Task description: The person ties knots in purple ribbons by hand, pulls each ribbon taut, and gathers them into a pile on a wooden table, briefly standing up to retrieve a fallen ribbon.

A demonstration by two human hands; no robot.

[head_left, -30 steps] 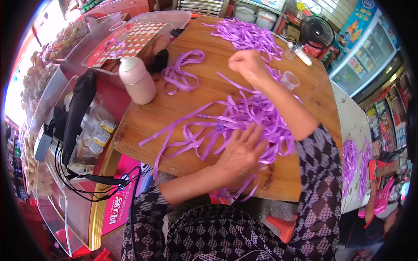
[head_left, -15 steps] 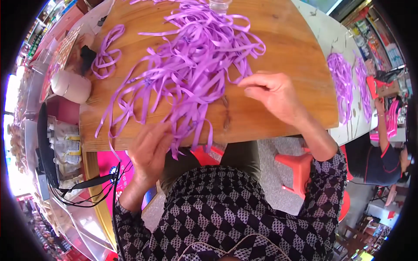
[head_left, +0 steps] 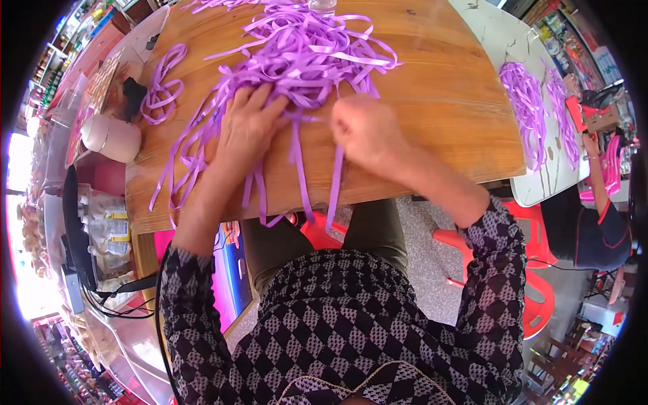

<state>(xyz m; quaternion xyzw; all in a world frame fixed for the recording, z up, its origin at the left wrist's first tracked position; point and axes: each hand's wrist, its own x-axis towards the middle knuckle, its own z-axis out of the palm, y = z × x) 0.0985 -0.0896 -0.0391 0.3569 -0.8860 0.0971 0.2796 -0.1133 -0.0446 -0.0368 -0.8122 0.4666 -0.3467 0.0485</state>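
1. Purple ribbon pile [head_left: 304, 71], tangled on the wooden table [head_left: 445, 101]; its thick near tail has drawn back from the edge, leaving several strands hanging.
2. Left hand [head_left: 250, 125], now shifted from the edge onto the pile, fingers spread and apparently bracing it.
3. Right hand [head_left: 368, 131], moved inward, blurred; fingers curled into a fist, whether pinching ribbon cannot be told. Sorting strands from the tangle seems under way.
4. Outward: pink bottle [head_left: 111, 137], left; hanging purple ribbon bundle [head_left: 523, 115], right.
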